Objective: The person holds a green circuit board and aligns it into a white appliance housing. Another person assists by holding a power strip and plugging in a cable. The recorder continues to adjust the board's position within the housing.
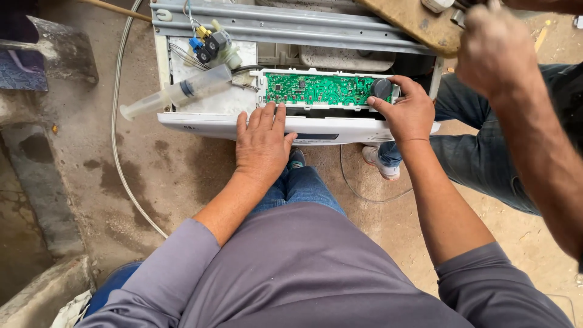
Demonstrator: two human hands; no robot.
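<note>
Fingers of our left hand [262, 141] are lying flat and together on the white panel [212, 124]; our right hand [408, 112] is pinching the black knob [381, 88]. Green circuit board [319, 89] is running crosswise just beyond the fingertips, right hand nearer.

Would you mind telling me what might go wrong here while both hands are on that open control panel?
The left hand presses the white panel beside the bare green circuit board; a slip could scrape its components. The right hand pinches the black knob, and twisting may strain the board. Another person's hand works just above, so something might drop onto it.
</note>
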